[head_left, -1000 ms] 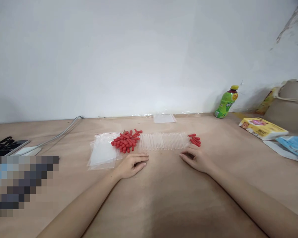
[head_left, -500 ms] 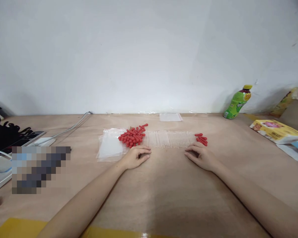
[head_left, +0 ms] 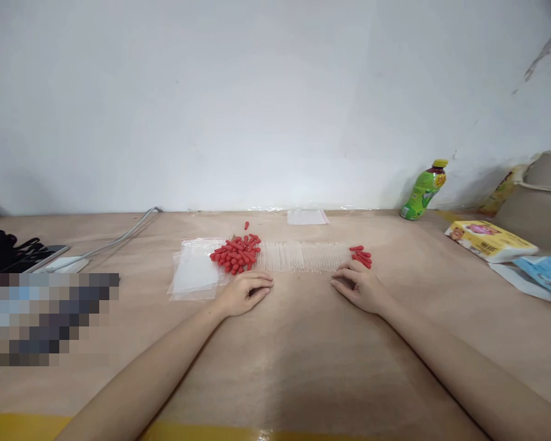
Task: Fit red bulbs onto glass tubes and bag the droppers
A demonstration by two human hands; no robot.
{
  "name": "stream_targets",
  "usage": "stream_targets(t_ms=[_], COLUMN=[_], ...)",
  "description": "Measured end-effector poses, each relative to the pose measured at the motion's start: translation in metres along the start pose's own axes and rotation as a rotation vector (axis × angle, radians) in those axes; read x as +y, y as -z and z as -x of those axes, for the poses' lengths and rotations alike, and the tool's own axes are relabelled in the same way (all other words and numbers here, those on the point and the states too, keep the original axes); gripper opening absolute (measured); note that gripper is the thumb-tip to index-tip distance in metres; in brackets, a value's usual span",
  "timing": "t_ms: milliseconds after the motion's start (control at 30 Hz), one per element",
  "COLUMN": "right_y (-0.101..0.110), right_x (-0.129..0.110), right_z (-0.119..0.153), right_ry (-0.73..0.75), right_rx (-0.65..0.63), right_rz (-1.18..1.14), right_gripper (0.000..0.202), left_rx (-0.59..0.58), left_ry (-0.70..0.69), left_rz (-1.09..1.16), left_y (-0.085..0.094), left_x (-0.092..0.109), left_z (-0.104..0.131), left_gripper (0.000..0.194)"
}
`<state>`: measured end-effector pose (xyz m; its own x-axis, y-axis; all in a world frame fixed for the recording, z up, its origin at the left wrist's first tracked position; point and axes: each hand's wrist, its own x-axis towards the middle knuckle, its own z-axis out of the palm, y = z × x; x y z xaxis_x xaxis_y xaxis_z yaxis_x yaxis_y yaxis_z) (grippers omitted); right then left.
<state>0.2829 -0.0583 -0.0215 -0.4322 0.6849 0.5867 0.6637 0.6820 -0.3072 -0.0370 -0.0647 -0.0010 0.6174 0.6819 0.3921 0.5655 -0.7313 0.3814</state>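
- Find red bulbs (head_left: 234,255) heaped at left end of row of clear sticks (head_left: 300,257), fewer at right.
- See left hand (head_left: 244,294), right hand (head_left: 360,289) nearside of row, narrowly parted at fingertips, seemingly empty.
- Touch lightly; avoid skewing row.

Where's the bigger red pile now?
In the head view, the bigger red pile lies left of centre, just beyond the left hand, between the plastic bags and the clear tubes.

Spread across the brown tabletop (head_left: 303,367) before me, red bulb-shaped pieces (head_left: 236,254) lie heaped by clear plastic bags (head_left: 195,269) and a row of slender clear tubes (head_left: 303,256), a smaller red cluster (head_left: 362,256) at its right end; a green bottle (head_left: 422,193) stands beyond, a yellow packet (head_left: 491,241) to my right.
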Motion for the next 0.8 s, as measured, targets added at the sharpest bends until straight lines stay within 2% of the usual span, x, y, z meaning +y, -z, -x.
stream_targets(t_ms=[167,267,400,467,667,800], right_y=[-0.001,-0.002,-0.002,-0.002,-0.002,-0.001], right_x=[0.001,0.001,0.002,0.002,0.003,0.003], right_z=[0.000,0.000,0.000,0.000,0.000,0.000], right_ry=[-0.014,-0.030,-0.042,-0.044,-0.021,-0.006], right_rx=[-0.009,-0.016,-0.008,-0.004,0.050,0.062], right_rz=[-0.022,-0.027,-0.019,-0.012,0.045,0.052], right_gripper=[0.017,0.016,0.015,0.015,0.014,0.014], left_rx=[0.008,0.073,0.276,0.323,0.279,0.229], left_ry=[-0.037,-0.045,0.122,0.208,0.415,0.499], left_rz=[-0.015,-0.093,-0.329,-0.432,-0.563,-0.565], left_y=[-0.001,0.000,0.000,-0.003,-0.024,-0.034], left_x=[0.000,0.000,0.001,0.001,0.006,0.011], left_z=[0.001,-0.003,-0.022,-0.037,-0.078,-0.091], left_gripper=[0.024,0.021,0.019,0.019,0.022,0.022])
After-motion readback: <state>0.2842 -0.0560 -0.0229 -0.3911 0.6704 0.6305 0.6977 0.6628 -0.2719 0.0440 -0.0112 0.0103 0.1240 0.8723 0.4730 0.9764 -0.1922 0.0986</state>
